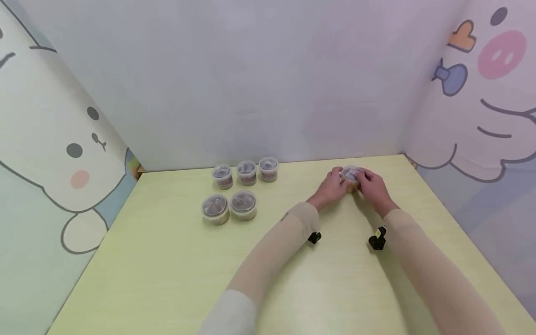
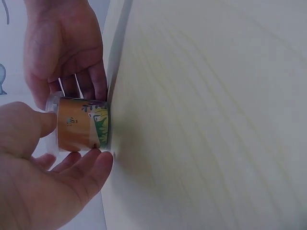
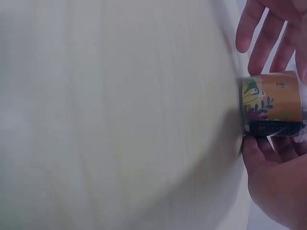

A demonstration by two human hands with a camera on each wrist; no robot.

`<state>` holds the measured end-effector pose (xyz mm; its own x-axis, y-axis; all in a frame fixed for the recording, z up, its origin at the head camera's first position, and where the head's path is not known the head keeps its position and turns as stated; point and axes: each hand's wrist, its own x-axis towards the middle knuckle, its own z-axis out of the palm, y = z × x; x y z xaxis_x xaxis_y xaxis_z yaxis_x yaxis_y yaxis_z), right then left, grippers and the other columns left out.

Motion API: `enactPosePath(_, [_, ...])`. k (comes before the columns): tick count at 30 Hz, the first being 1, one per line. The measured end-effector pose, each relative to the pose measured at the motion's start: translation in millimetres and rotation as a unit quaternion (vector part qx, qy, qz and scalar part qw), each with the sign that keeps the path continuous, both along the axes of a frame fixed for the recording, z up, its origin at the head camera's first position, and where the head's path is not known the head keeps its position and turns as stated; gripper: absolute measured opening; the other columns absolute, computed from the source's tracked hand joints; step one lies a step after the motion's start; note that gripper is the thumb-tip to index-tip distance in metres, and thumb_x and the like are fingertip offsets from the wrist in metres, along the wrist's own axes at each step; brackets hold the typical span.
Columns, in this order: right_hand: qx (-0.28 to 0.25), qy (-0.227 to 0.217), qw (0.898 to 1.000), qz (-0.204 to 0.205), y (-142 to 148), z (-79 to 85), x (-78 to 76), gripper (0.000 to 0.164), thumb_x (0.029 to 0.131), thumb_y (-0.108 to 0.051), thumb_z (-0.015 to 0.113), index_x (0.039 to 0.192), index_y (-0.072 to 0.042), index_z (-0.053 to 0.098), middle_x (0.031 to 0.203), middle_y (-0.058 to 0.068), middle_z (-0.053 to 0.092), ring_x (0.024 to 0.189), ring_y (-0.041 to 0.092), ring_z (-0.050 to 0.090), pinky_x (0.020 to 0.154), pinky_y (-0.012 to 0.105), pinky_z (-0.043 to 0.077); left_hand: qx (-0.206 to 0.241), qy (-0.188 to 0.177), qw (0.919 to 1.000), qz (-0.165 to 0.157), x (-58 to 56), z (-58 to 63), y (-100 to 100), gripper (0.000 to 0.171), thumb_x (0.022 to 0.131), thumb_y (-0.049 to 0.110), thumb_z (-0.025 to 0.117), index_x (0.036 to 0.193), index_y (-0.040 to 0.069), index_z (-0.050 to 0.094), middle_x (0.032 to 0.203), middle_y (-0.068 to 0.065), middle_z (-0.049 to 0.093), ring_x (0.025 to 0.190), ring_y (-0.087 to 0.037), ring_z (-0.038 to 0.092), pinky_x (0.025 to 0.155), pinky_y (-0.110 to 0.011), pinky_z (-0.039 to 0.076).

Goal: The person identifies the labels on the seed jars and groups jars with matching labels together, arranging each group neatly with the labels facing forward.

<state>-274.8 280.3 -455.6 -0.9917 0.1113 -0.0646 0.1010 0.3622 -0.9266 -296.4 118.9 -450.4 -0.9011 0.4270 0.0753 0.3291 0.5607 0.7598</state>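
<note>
An orange tub [image 1: 351,184] with a clear lid and a printed leaf pattern stands upright on the table at the back right. My left hand [image 1: 332,188] holds its left side; the left wrist view shows that thumb at the lid's rim and the fingers [image 2: 98,167] along the wall of the tub [image 2: 79,124]. From the other side my right hand [image 1: 374,188] grips it too, fingers [image 3: 268,151] bent behind the tub [image 3: 271,100] in the right wrist view. A dark label strip runs down the wall there.
Three small lidded cups [image 1: 247,173] line up near the back edge, left of the hands. Two wider lidded tubs [image 1: 215,209] sit side by side in front of them. Cartoon-printed cloth [image 1: 268,93] walls the pale yellow table [image 1: 167,270] at the back and sides.
</note>
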Motion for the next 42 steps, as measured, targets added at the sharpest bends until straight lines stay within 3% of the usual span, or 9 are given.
enactPosePath(3, [-0.018, -0.024, 0.999, 0.021, -1.0, 1.9, 6.0, 0.070, 0.108, -0.048, 0.040, 0.158, 0.000, 0.030, 0.151, 0.024, 0.039, 0.123, 0.019, 0.048, 0.102, 0.027, 0.047, 0.028, -0.011, 0.9994, -0.019, 6.1, -2.9, -9.5, 0.057, 0.107, 0.030, 0.054, 0.152, 0.002, 0.033, 0.144, -0.017, 0.049, 0.122, -0.018, 0.055, 0.101, -0.026, 0.046])
enactPosePath(6, [-0.079, -0.062, 0.993, 0.061, -2.8, 5.7, 12.5, 0.071, 0.108, -0.046, 0.041, 0.160, 0.000, 0.023, 0.156, 0.025, 0.031, 0.132, 0.024, 0.044, 0.108, 0.031, 0.043, 0.068, -0.033, 0.9965, -0.036, 13.3, -6.8, -21.4, 0.058, 0.107, 0.031, 0.053, 0.153, 0.003, 0.032, 0.147, -0.014, 0.049, 0.127, -0.017, 0.054, 0.102, -0.025, 0.046])
enactPosePath(10, [-0.195, -0.109, 0.967, 0.119, -8.8, 12.5, 20.6, 0.074, 0.109, -0.041, 0.045, 0.161, 0.000, 0.013, 0.162, 0.021, 0.017, 0.147, 0.032, 0.026, 0.119, 0.044, 0.025, 0.116, -0.064, 0.9903, -0.042, 23.7, -3.7, -40.0, 0.059, 0.107, 0.032, 0.053, 0.155, 0.005, 0.031, 0.147, -0.014, 0.049, 0.129, -0.019, 0.053, 0.100, -0.025, 0.048])
enactPosePath(15, [-0.238, -0.098, 0.948, 0.186, -22.3, 19.2, 28.4, 0.074, 0.108, -0.034, 0.050, 0.162, -0.002, 0.010, 0.162, 0.019, 0.017, 0.145, 0.028, 0.029, 0.118, 0.044, 0.027, 0.170, -0.111, 0.9787, -0.031, 33.9, 12.0, -65.1, 0.058, 0.108, 0.030, 0.053, 0.155, 0.005, 0.029, 0.145, -0.016, 0.048, 0.129, -0.023, 0.053, 0.096, -0.028, 0.051])
enactPosePath(19, [-0.234, -0.065, 0.946, 0.212, -34.6, 25.9, 33.3, 0.074, 0.107, -0.033, 0.052, 0.162, -0.005, 0.011, 0.163, 0.016, 0.018, 0.147, 0.027, 0.027, 0.114, 0.042, 0.032, 0.196, -0.139, 0.9704, -0.029, 40.9, 30.3, -84.0, 0.058, 0.108, 0.030, 0.051, 0.156, 0.006, 0.027, 0.146, -0.017, 0.046, 0.131, -0.026, 0.052, 0.099, -0.035, 0.051])
enactPosePath(24, [-0.205, -0.038, 0.952, 0.224, -55.0, 31.3, 37.0, 0.077, 0.105, -0.034, 0.058, 0.163, -0.008, 0.015, 0.161, 0.016, 0.024, 0.147, 0.030, 0.028, 0.112, 0.044, 0.036, 0.189, -0.153, 0.9699, -0.013, 48.5, 46.5, -112.3, 0.061, 0.106, 0.037, 0.054, 0.156, 0.010, 0.030, 0.147, -0.014, 0.047, 0.134, -0.026, 0.050, 0.105, -0.041, 0.047])
enactPosePath(33, [-0.174, -0.049, 0.961, 0.209, -89.1, 44.0, 39.5, 0.080, 0.102, -0.044, 0.060, 0.161, -0.006, 0.021, 0.154, 0.018, 0.035, 0.139, 0.032, 0.042, 0.103, 0.037, 0.048, 0.204, -0.199, 0.9585, -0.002, 54.3, 57.2, -148.1, 0.055, 0.109, 0.038, 0.047, 0.154, 0.010, 0.033, 0.139, -0.015, 0.051, 0.128, -0.028, 0.055, 0.104, -0.041, 0.049])
enactPosePath(37, [-0.175, -0.073, 0.957, 0.221, -102.6, 51.2, 41.2, 0.075, 0.103, -0.047, 0.056, 0.156, -0.001, 0.029, 0.147, 0.020, 0.042, 0.126, 0.029, 0.052, 0.100, 0.034, 0.052, 0.222, -0.225, 0.9488, -0.001, 60.1, 59.6, -162.6, 0.054, 0.110, 0.039, 0.044, 0.153, 0.008, 0.034, 0.136, -0.016, 0.053, 0.124, -0.031, 0.057, 0.101, -0.039, 0.051])
enactPosePath(42, [-0.200, -0.101, 0.947, 0.232, -120.1, 52.2, 41.6, 0.068, 0.104, -0.043, 0.056, 0.150, 0.004, 0.037, 0.137, 0.018, 0.050, 0.114, 0.024, 0.059, 0.097, 0.034, 0.053, 0.227, -0.227, 0.9472, -0.002, 68.2, 58.5, -181.6, 0.053, 0.110, 0.038, 0.045, 0.153, 0.008, 0.034, 0.136, -0.017, 0.052, 0.122, -0.032, 0.057, 0.100, -0.039, 0.052])
